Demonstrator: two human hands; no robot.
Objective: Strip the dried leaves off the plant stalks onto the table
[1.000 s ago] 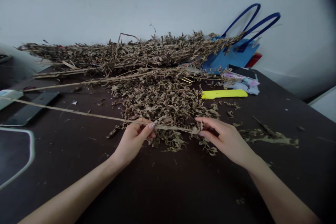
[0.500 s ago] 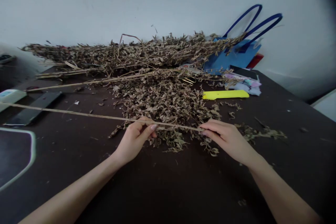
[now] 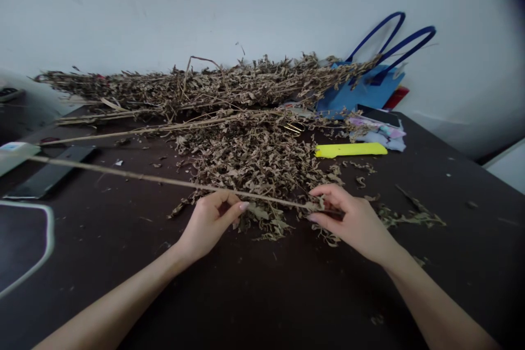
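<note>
A long dried stem (image 3: 159, 179) runs from the left across the front of a heap of dried leaves (image 3: 254, 156). My left hand (image 3: 211, 222) is closed around the stem near its leafy end, thumb against the curled fingers. At the stem's right end, my right hand (image 3: 355, 219) has thumb and fingers apart around a few crumpled leaves (image 3: 315, 206). Its farther fingers are partly hidden. Below the stem, a clump of greener dried leaves (image 3: 268, 221) lies between my hands.
Behind the heap lies a long bundle of dried leafy stalks (image 3: 246, 82), with a blue bag (image 3: 348, 98) beside it. A yellow knife-like tool (image 3: 350, 149), gold-rimmed scissor handles (image 3: 294, 129), and a dark flat phone-like object (image 3: 51, 172) rest on the dark table (image 3: 254, 295).
My right thumb and fingers have spread apart from their pinch on the stem's end. The stem's left part has shifted slightly; my left hand stays nearly in place.
</note>
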